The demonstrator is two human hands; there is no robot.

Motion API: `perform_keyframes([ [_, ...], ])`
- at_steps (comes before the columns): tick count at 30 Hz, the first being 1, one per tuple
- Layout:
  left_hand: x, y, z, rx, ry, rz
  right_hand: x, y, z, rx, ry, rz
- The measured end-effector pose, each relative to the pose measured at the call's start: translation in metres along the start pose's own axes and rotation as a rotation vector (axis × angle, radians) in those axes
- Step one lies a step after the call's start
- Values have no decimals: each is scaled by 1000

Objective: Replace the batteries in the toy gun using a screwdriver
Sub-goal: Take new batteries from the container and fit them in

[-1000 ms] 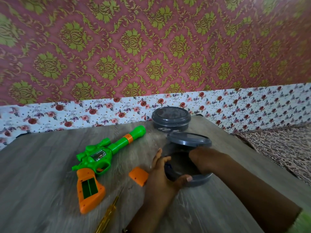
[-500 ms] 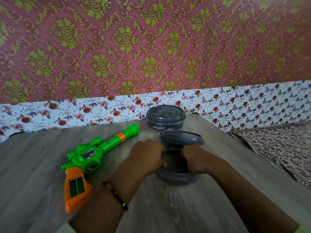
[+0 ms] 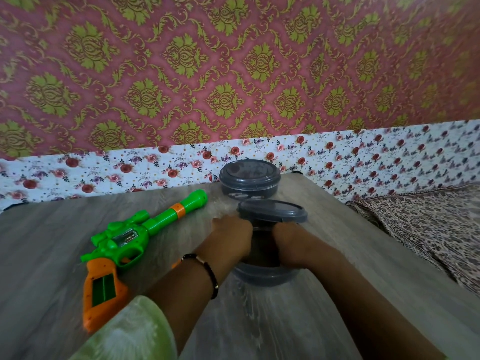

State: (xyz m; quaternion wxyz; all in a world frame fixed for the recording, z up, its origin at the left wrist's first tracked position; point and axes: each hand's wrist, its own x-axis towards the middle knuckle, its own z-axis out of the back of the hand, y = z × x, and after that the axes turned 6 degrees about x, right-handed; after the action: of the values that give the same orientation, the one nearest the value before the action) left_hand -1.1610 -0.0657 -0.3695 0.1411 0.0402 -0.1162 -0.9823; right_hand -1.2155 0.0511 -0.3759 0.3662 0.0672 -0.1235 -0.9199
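Note:
A green toy gun (image 3: pixel 124 237) with an orange handle lies on the wooden table (image 3: pixel 39 242), left of my hands. Its battery compartment (image 3: pixel 103 291) in the handle is uncovered and looks green inside. An open grey round container (image 3: pixel 262 275) stands in front of me, its lid (image 3: pixel 272 210) tilted up behind it. My left hand (image 3: pixel 231 235) curls over the container's left rim. From the right side, my right hand (image 3: pixel 291 240) reaches into it, fingers hidden inside. A sliver of the orange cover (image 3: pixel 176 263) shows beside my left wrist. My left arm hides the screwdriver.
A second grey container (image 3: pixel 249 178) with its lid on stands behind the open one, near the table's far edge. A patterned cloth (image 3: pixel 428 229) lies off the table's right side. A floral and damask wall stands close behind the table.
My left hand left the container's near side and moved up over its left rim, and my arm now covers the orange cover and screwdriver. The right hand stays in the container.

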Motion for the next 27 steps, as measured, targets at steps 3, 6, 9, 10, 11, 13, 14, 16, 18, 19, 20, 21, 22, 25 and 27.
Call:
perform_keyframes([
  [3, -1, 4, -3, -107, 6, 7, 0, -1, -1, 10, -10, 5],
  [6, -4, 4, -1, -139, 23, 30, -1, -1, 0, 26, -19, 11],
  [9, -4, 2, -1, -150, 33, 69, -1, -1, -1, 27, -26, 10],
  [10, -4, 3, -2, -158, 32, 84, -1, -2, -1, 30, -26, 6],
  [11, -3, 3, -3, -175, 29, 99, -1, -2, -2, 34, -25, 5],
  [13, -1, 6, -6, -222, 25, 133, 1, -2, -3, 44, -20, 6],
  [14, -1, 6, -7, -242, 27, 150, 1, -3, -3, 50, -15, 5],
  [16, -1, 7, -8, -260, 23, 174, 3, -4, -4, 57, -12, 4],
  [18, -1, 6, -9, -262, 10, 177, 3, -4, -4, 59, -10, 8],
  [19, -2, 7, -10, -271, -2, 168, 2, -5, -3, 66, -6, 16],
  [20, -3, 7, -11, -291, -18, 156, 2, -6, -2, 80, 0, 28],
  [21, -5, 9, -12, -326, -45, 144, 0, -7, -1, 101, 7, 43],
  [22, -6, 10, -13, -376, -83, 134, -1, -8, -1, 126, 14, 55],
  [25, -13, 18, -13, -583, -208, 110, -6, -13, 4, 190, 8, 102],
  [27, -20, 24, -11, -694, -287, 107, -10, -14, 8, 212, 12, 148],
])
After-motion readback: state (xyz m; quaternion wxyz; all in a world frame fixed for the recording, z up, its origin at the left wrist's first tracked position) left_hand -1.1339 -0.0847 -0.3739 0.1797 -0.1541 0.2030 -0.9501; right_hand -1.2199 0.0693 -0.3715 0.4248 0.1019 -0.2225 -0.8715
